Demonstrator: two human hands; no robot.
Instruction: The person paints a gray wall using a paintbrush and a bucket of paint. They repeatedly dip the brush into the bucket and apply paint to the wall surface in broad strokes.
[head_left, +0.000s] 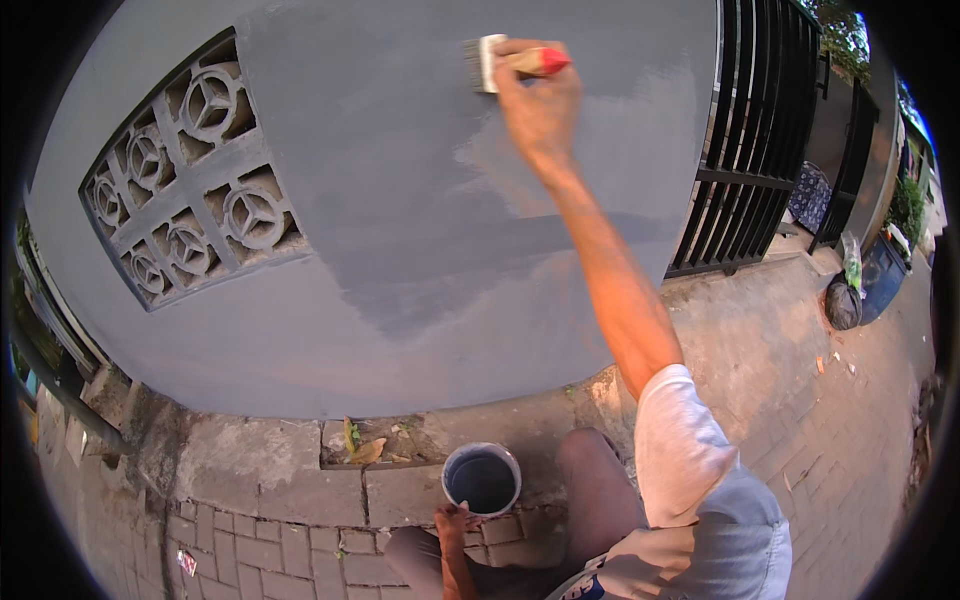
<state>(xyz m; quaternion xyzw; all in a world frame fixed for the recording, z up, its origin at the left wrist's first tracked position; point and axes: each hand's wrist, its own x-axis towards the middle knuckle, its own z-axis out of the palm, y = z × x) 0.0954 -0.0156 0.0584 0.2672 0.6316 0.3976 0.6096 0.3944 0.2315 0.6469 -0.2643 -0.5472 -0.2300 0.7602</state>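
My right hand grips a wide paintbrush by its wooden, red-tipped handle. The bristles of the paintbrush lie against the upper part of a grey wall. Darker, fresh-looking paint covers the wall's middle, with paler patches to the right and below. Down by my knees, my left hand holds the near rim of a round paint bucket. Dark grey paint shows inside it, and its inner wall is smeared.
Left of the painted area, a ventilation-block panel is set in the wall. A black metal gate borders its right side. Dry leaves lie in a gap in the concrete ledge. A black rubbish bag rests beside a blue bin.
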